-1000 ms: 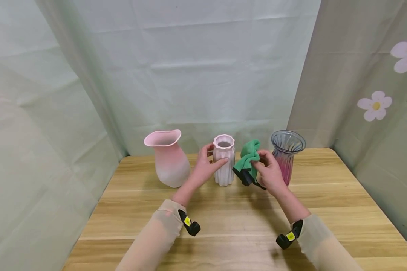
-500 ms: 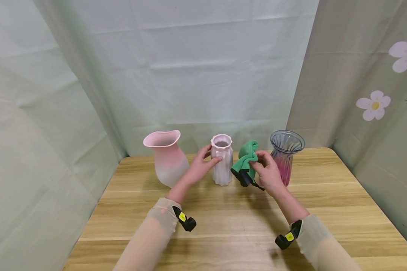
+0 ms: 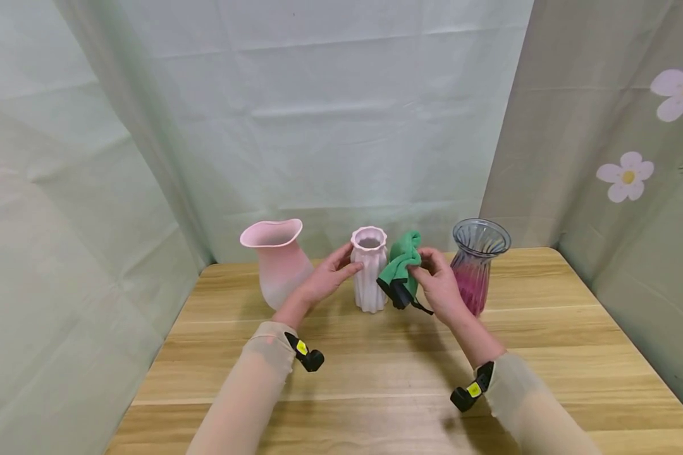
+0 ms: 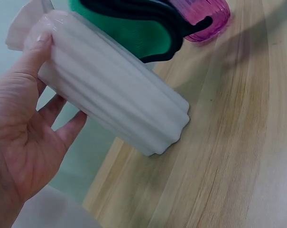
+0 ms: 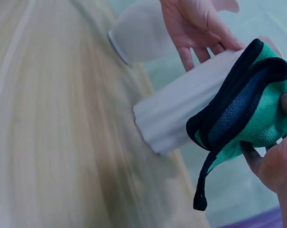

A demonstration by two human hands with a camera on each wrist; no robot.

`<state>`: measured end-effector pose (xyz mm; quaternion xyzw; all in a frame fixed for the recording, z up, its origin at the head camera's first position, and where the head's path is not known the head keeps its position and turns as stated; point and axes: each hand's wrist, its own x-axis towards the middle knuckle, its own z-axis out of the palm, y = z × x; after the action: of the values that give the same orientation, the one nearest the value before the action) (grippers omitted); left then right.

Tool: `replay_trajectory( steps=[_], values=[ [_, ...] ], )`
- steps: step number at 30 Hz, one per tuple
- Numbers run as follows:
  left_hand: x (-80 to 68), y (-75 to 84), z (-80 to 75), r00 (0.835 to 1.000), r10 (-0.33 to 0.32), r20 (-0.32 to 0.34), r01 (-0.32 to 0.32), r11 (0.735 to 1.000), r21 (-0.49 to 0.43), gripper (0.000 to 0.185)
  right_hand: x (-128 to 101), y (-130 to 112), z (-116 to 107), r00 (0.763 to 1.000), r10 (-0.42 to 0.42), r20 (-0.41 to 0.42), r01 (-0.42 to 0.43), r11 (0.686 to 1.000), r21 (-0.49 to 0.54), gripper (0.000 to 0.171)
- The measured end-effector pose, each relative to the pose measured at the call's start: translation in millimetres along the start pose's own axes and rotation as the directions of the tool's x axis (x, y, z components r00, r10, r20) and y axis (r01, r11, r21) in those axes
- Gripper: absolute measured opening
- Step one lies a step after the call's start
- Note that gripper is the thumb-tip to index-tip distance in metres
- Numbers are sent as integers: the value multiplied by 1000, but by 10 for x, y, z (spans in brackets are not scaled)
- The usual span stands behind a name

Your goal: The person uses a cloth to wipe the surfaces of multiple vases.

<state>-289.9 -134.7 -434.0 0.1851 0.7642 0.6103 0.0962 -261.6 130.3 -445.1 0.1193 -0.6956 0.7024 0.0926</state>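
A white ribbed vase (image 3: 369, 278) stands upright on the wooden table (image 3: 398, 366). My left hand (image 3: 321, 281) holds its left side, thumb in front and fingers behind. The left wrist view shows the thumb tip (image 4: 39, 47) pressed on the vase (image 4: 115, 95) near the rim. My right hand (image 3: 438, 287) pinches a bunched green cloth (image 3: 399, 265) with a black edge. The cloth (image 5: 257, 104) lies against the vase's right side (image 5: 181, 109).
A pink wide-mouthed vase (image 3: 276, 265) stands left of the white one, behind my left wrist. A ribbed glass vase (image 3: 477, 265), pink toward the base, stands just behind my right hand. Curtain walls close in the back and both sides.
My right hand has carried the cloth left and a little up, against the white vase. My left hand has slid back, from well round the vase to its left side.
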Motion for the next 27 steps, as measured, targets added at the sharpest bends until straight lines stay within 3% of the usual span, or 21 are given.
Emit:
replay_trajectory(
  steps=[10, 21, 27],
  values=[
    [8, -32, -6, 1000, -6, 7, 6, 1000, -9, 69, 164, -88, 250, 995, 69, 67, -69, 998, -4, 42],
    [23, -56, -7, 1000, 25, 11, -24, 999, -37, 67, 100, -20, 296, 998, 63, 14, -62, 997, -48, 26],
    [25, -58, -1, 1000, 24, 11, -24, 999, -34, 67, -2, 263, 277, 997, 72, 13, -70, 992, -103, 24]
  ],
)
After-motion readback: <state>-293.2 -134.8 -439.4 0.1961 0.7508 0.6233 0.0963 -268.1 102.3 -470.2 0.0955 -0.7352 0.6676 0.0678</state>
